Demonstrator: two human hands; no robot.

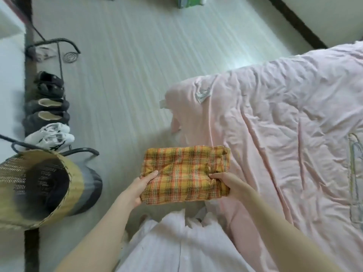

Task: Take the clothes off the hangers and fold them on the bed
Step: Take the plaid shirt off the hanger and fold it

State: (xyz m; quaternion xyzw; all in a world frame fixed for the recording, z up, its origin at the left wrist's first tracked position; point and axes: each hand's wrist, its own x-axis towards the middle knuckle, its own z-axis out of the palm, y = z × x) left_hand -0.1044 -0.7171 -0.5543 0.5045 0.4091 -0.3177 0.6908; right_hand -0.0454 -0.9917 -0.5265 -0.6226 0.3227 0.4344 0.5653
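Note:
A folded yellow and orange plaid garment [184, 173] is held in the air in front of me, over the floor beside the bed's edge. My left hand [140, 188] grips its near left corner, thumb on top. My right hand [225, 183] grips its near right side, thumb pressed into the cloth. The bed [284, 124] lies to the right under a wrinkled pale pink cover. No hanger is in view.
A woven basket [49, 185] with dark contents stands at the lower left. Behind it a black metal shoe rack [59, 55] holds dark slippers [49, 107] and white sneakers [51, 137]. Pale floor [127, 65] stretches ahead. Coloured boxes [188, 1] sit at the far top.

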